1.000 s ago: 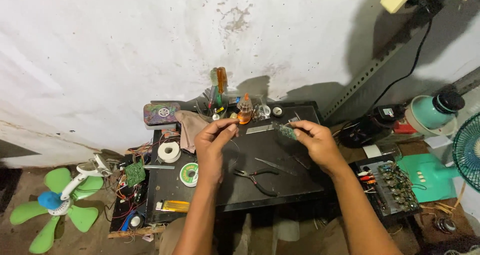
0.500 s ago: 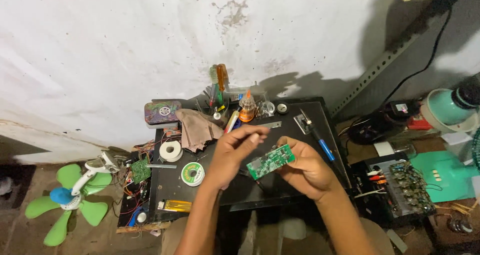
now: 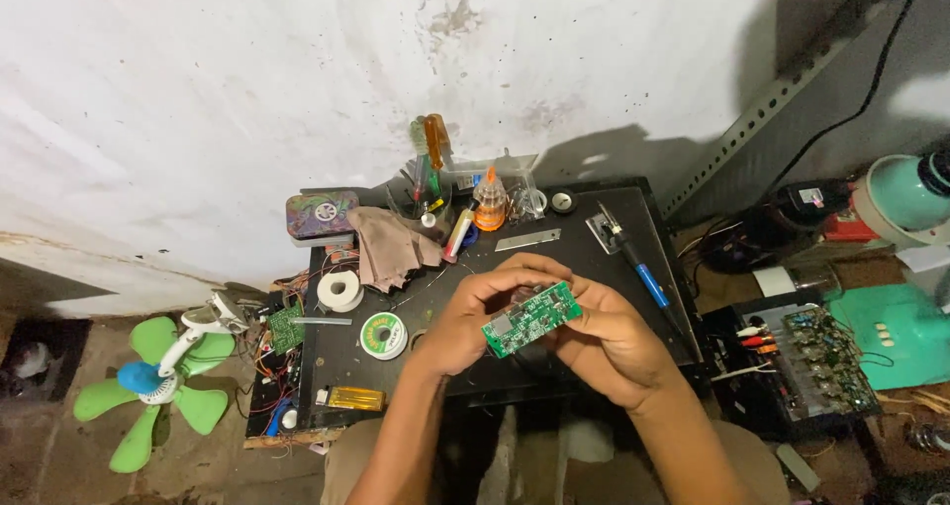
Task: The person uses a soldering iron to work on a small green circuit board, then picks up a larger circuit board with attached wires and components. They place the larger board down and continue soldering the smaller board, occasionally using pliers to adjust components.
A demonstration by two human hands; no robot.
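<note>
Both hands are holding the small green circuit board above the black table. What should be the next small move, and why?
Probably tilt the green circuit board a little toward the camera for a closer look. The left hand and the right hand grip its two ends, it hangs above the black table, and neither hand holds a tool; the blue-handled soldering iron lies on the table.

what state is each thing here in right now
green circuit board: held up in both hands, tilted
left hand: gripping the board's left end
right hand: cradling its right end
soldering iron: lying on the black table
solder spool: lying flat
</note>
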